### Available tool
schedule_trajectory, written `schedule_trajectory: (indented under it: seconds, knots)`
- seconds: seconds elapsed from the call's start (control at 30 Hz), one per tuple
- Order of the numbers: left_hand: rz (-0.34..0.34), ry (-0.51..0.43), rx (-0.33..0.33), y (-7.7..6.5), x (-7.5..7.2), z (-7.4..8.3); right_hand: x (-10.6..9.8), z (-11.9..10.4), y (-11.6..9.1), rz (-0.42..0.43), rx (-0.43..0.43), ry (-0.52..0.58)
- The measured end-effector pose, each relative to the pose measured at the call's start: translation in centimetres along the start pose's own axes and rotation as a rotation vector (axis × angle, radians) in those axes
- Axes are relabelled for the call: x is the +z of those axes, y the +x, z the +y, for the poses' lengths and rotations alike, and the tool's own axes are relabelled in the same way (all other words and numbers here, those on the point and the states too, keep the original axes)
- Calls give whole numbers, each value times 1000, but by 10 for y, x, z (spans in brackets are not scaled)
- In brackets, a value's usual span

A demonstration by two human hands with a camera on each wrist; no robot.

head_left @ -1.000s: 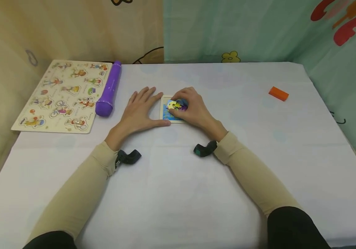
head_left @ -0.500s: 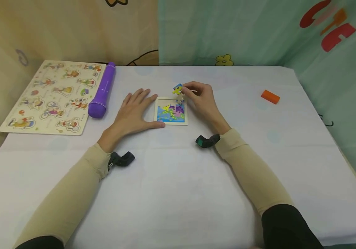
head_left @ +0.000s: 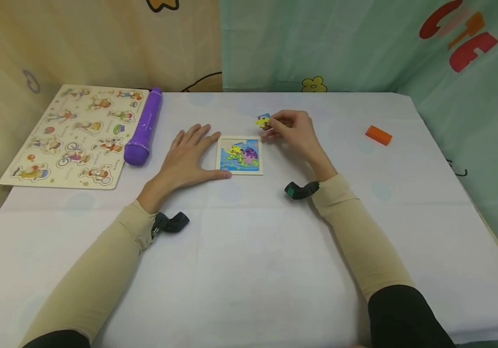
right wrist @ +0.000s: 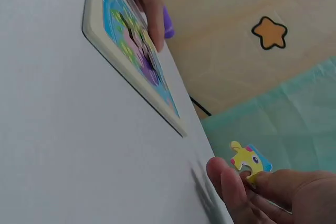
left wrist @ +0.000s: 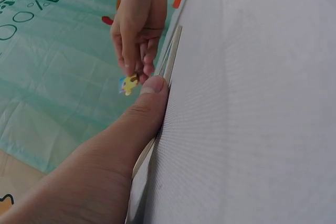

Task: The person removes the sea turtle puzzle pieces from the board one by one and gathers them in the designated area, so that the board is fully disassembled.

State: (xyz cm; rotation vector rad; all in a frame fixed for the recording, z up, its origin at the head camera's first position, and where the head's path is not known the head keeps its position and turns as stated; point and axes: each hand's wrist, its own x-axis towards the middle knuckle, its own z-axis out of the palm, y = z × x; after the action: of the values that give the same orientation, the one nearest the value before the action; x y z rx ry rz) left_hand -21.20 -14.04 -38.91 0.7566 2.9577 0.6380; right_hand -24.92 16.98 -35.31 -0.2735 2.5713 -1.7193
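Note:
A small square jigsaw puzzle board [head_left: 227, 142] lies flat in the middle, bearing a yellow, blue and purple cartoon picture; its upper left shows bare tan base. My left hand [head_left: 184, 162] rests on the cloth at its left side, fingers spread, and the thumb [left wrist: 152, 90] presses on the board's edge. Up and to the right of the board, my right hand [head_left: 298, 131] pinches a jigsaw piece [head_left: 262, 120] between thumb and fingertips, above the cloth. Yellow with a blue edge and a printed eye, the piece [right wrist: 249, 159] faces the right wrist camera.
A large cream picture board [head_left: 62, 140] with several printed figures lies at the back left. Along its right edge rests a purple microphone-shaped toy [head_left: 143, 128]. An orange block [head_left: 378, 135] lies at the right on the white tablecloth [head_left: 240, 261]. Curtains hang behind.
My right hand has lifted the jigsaw piece off the puzzle board and carried it up and to the right, baring the board's upper part. The left hand has stayed at the board's left edge.

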Motion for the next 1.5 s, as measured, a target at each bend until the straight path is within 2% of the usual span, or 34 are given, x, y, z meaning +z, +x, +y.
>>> schedule_trajectory:
  seconds: [0.1, 0.17, 0.3, 0.37, 0.53, 0.7, 0.97, 1.1, 1.23, 1.3, 1.37, 1.5]
  knots:
    - [-1, -5, 0, -1, 0, 1, -14, 6, 1, 60, 73, -94]
    - [0, -4, 0, -1, -1, 1, -19, 12, 2, 97, 70, -227]
    - [5, 1, 0, -2, -1, 0, -19, 22, 4, 161, -35, -503]
    - [6, 1, -1, -2, -1, 0, -17, 26, 5, 189, -109, -559]
    - [9, -2, 0, -2, -1, 0, -13, 34, 4, 192, -199, -512]
    - [4, 2, 3, -1, 0, -1, -12, 37, 2, 152, -252, -472]
    - [1, 7, 5, 0, 0, -1, -12, 36, 2, 99, -282, -429]
    - [2, 1, 5, 0, 0, -1, -7, 31, 1, 145, -304, -402]
    - [2, 0, 11, 0, 0, -1, 15, 20, -4, 180, -358, -340]
    - [0, 2, 14, 0, 0, -1, 30, 14, -7, 138, -378, -315]
    - [1, 3, 17, 0, 0, -2, 42, 11, -10, 62, -399, -324]
    - [6, 8, 22, 1, 1, -3, 57, 9, -13, -64, -436, -348]
